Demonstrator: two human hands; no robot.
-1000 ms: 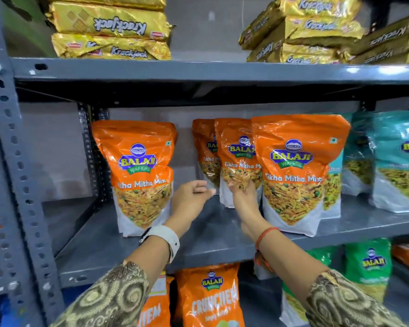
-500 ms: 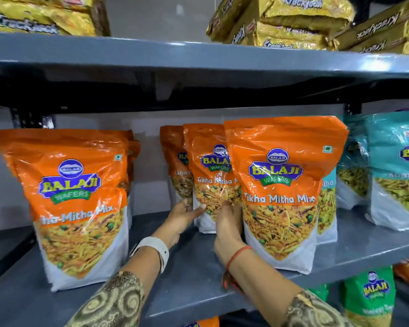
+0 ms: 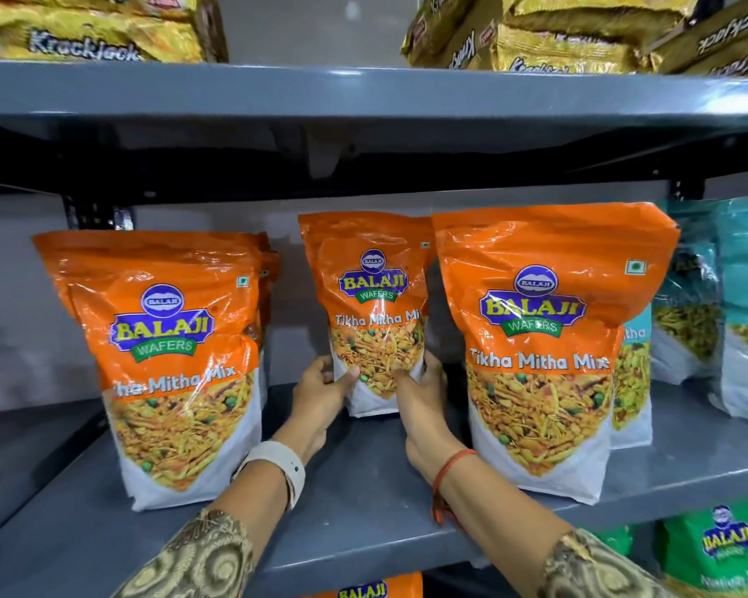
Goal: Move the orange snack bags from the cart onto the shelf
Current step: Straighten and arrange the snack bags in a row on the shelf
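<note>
Standing in a row on the grey shelf (image 3: 363, 502) are orange snack bags, with the wall close behind and another grey shelf (image 3: 363, 92) low overhead. One big orange bag (image 3: 169, 364) stands at the left front and another big orange bag (image 3: 540, 347) stands at the right front. Between them is an open gap, and the middle orange bag (image 3: 374, 312) stands upright deep in that gap, tall side up, near the back.

Both hands reach straight forward to it. The left hand (image 3: 320, 399) wraps its left bottom edge and the right hand (image 3: 424, 399) wraps its right bottom edge, so both are closed on this one bag, about equally near. Its base seems to rest on the shelf, though the hands partly hide it. I think the bag only needs a small nudge to sit straight. The cart is not in view.
</note>
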